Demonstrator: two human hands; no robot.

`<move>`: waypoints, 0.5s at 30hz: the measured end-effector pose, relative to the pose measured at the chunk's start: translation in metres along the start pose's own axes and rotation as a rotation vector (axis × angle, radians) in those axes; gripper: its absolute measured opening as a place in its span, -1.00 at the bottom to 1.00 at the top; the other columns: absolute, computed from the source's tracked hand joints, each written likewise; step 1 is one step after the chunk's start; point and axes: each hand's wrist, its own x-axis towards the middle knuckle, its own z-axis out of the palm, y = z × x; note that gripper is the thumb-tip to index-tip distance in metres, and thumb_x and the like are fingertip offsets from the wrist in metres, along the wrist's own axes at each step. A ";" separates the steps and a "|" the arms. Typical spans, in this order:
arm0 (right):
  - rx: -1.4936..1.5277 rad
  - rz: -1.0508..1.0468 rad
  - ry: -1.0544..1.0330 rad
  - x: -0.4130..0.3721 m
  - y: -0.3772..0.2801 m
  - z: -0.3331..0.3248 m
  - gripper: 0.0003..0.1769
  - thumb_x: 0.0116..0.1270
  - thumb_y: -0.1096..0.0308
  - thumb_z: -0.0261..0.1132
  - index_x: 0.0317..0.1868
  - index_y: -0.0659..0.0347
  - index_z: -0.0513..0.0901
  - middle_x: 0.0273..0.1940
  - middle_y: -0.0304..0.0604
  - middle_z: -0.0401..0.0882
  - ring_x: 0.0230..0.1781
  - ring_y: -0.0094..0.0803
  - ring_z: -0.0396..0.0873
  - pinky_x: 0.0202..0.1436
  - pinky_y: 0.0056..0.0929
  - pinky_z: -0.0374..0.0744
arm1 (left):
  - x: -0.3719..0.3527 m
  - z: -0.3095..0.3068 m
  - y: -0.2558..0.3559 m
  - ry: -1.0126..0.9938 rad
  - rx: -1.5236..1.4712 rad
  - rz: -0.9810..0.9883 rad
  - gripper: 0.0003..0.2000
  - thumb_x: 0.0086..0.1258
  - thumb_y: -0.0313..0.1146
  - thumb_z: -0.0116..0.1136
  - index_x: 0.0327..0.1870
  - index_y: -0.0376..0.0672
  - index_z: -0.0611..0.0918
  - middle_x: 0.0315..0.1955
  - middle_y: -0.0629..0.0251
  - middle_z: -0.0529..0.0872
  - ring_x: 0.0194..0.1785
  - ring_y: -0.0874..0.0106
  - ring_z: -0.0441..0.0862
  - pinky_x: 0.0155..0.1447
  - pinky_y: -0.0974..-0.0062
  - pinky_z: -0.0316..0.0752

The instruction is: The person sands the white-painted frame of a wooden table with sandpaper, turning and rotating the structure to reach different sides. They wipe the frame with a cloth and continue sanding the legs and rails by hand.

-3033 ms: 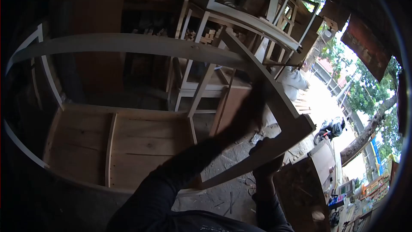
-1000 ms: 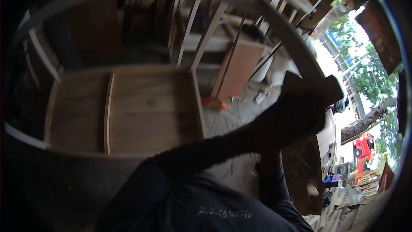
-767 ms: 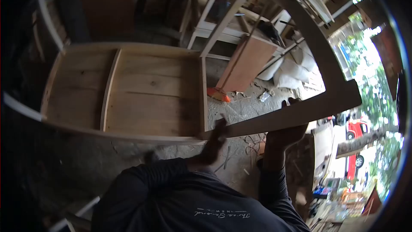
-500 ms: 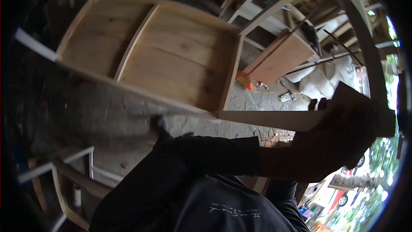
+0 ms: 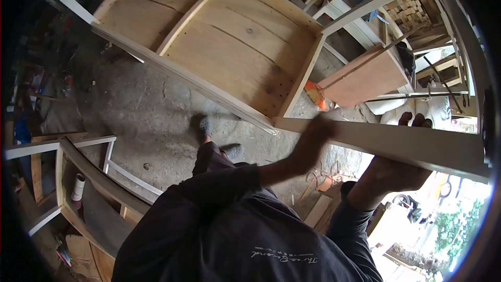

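Note:
A wooden furniture frame (image 5: 209, 86) with a panelled shallow tray part and long pale legs spans the upper view. My right hand (image 5: 399, 172) grips the wide pale leg (image 5: 412, 143) at the right, its palm below and fingertips curled over the far edge. Farther left along this leg, my left hand (image 5: 317, 136) is over the wood near the corner joint. Motion smears its fingers, so whether they hold anything cannot be made out.
A second wooden frame (image 5: 99, 175) stands at lower left, with a white roll (image 5: 78, 187) in it. A reddish board (image 5: 365, 78), an orange object (image 5: 315, 95) and white sacks (image 5: 436, 112) lie beyond the leg. My feet are on the concrete floor (image 5: 151, 109).
My left hand has moved left along the leg, from its right end towards the corner joint. The right hand, hidden before, now shows. The whole view has shifted and brightened.

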 end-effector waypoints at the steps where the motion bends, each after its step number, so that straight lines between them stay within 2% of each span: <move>1: -0.100 -0.024 0.216 -0.005 -0.002 0.009 -0.38 0.61 0.16 -0.19 0.41 0.51 0.35 0.30 0.27 0.51 0.38 0.08 0.50 0.53 0.18 0.37 | 0.027 0.021 0.054 -0.038 0.015 0.243 -0.72 0.71 -0.25 -0.19 0.11 -0.27 0.51 -0.04 0.11 0.56 0.05 0.23 0.54 0.24 0.32 0.44; 2: 0.473 0.116 -0.458 0.008 0.004 -0.040 -0.35 0.64 0.14 -0.24 0.50 0.49 0.21 0.37 0.28 0.44 0.44 0.08 0.42 0.57 0.15 0.35 | 0.040 0.025 0.066 -0.092 0.101 0.418 -0.71 0.70 -0.24 -0.17 0.14 -0.26 0.52 -0.02 0.07 0.56 0.06 0.16 0.55 0.24 0.29 0.46; 4: -0.113 -0.196 0.049 -0.005 0.007 -0.005 -0.43 0.61 0.13 -0.08 0.36 0.46 0.40 0.22 0.19 0.59 0.23 0.02 0.62 0.40 0.10 0.55 | 0.062 0.022 0.072 -0.195 0.252 0.703 -0.69 0.69 -0.22 -0.12 0.16 -0.25 0.53 0.00 -0.02 0.57 0.08 0.03 0.56 0.24 0.24 0.48; 5: -0.244 -0.223 0.059 -0.009 0.005 -0.005 -0.46 0.62 0.18 -0.06 0.36 0.46 0.39 0.24 0.21 0.57 0.23 0.03 0.61 0.38 0.05 0.57 | 0.068 0.014 0.070 -0.254 0.330 0.811 -0.69 0.68 -0.20 -0.10 0.16 -0.24 0.54 0.01 -0.05 0.57 0.09 -0.02 0.56 0.24 0.22 0.49; 6: -0.367 -0.257 0.073 -0.013 0.005 -0.010 -0.49 0.62 0.22 -0.04 0.36 0.45 0.39 0.27 0.22 0.55 0.24 0.05 0.60 0.35 0.00 0.59 | 0.058 -0.017 0.080 -0.501 0.288 0.087 -0.71 0.66 -0.22 -0.09 0.09 -0.23 0.58 0.03 -0.03 0.60 0.09 0.02 0.60 0.24 0.20 0.50; 7: -0.516 -0.358 0.064 -0.013 0.011 -0.015 -0.52 0.61 0.25 -0.01 0.35 0.44 0.40 0.26 0.22 0.55 0.22 0.05 0.60 0.31 -0.04 0.60 | 0.043 -0.035 0.043 -0.404 0.321 0.080 -0.59 0.65 -0.05 -0.08 0.07 -0.25 0.62 -0.08 0.01 0.71 0.11 0.06 0.65 0.20 0.18 0.48; 8: -0.663 -0.462 0.071 -0.013 0.017 -0.020 -0.55 0.61 0.29 0.02 0.34 0.43 0.41 0.26 0.22 0.55 0.20 0.05 0.61 0.27 -0.07 0.61 | 0.028 -0.063 -0.009 -0.448 0.401 -0.247 -0.53 0.64 0.01 -0.07 0.12 -0.27 0.62 -0.08 0.06 0.71 0.07 0.18 0.65 0.18 0.22 0.47; 9: -0.859 -0.614 0.050 -0.016 0.022 -0.028 -0.57 0.60 0.30 0.05 0.31 0.42 0.45 0.23 0.21 0.57 0.16 0.04 0.62 0.22 -0.10 0.61 | 0.007 -0.081 -0.061 -0.323 0.277 -0.276 -0.48 0.62 0.11 -0.04 0.06 -0.27 0.64 -0.15 0.11 0.69 0.02 0.30 0.62 0.16 0.25 0.45; 10: -0.913 -0.618 -0.020 -0.014 0.017 -0.029 -0.59 0.59 0.29 0.07 0.28 0.40 0.48 0.20 0.20 0.59 0.13 0.03 0.63 0.17 -0.11 0.60 | -0.010 -0.113 -0.130 -0.298 0.344 -0.319 -0.44 0.61 0.18 -0.04 -0.01 -0.25 0.66 -0.21 0.21 0.68 -0.08 0.38 0.63 0.05 0.30 0.50; 12: -0.995 -0.630 -0.142 -0.006 0.016 -0.042 -0.59 0.59 0.25 0.10 0.24 0.38 0.52 0.16 0.16 0.61 0.09 -0.01 0.62 0.12 -0.13 0.59 | 0.018 -0.112 -0.100 -0.563 0.491 -0.593 -0.43 0.61 0.20 -0.06 -0.02 -0.24 0.65 -0.23 0.27 0.67 -0.14 0.42 0.64 -0.04 0.34 0.53; 14: -0.928 -0.450 -0.245 0.005 0.040 -0.091 -0.57 0.60 0.18 0.11 0.23 0.37 0.54 0.14 0.11 0.61 0.08 -0.08 0.61 0.13 -0.15 0.57 | 0.050 -0.080 -0.038 -0.687 0.580 -0.176 -0.66 0.54 -0.05 0.09 -0.19 -0.20 0.60 -0.29 0.22 0.65 -0.22 0.30 0.66 -0.13 0.32 0.54; 15: -0.808 -0.280 -0.290 0.009 0.058 -0.115 -0.56 0.60 0.15 0.11 0.22 0.37 0.55 0.13 0.09 0.61 0.07 -0.11 0.61 0.14 -0.16 0.56 | 0.067 -0.063 -0.006 -0.711 0.624 0.038 -0.76 0.50 -0.18 0.16 -0.27 -0.19 0.58 -0.32 0.20 0.64 -0.26 0.24 0.66 -0.18 0.32 0.54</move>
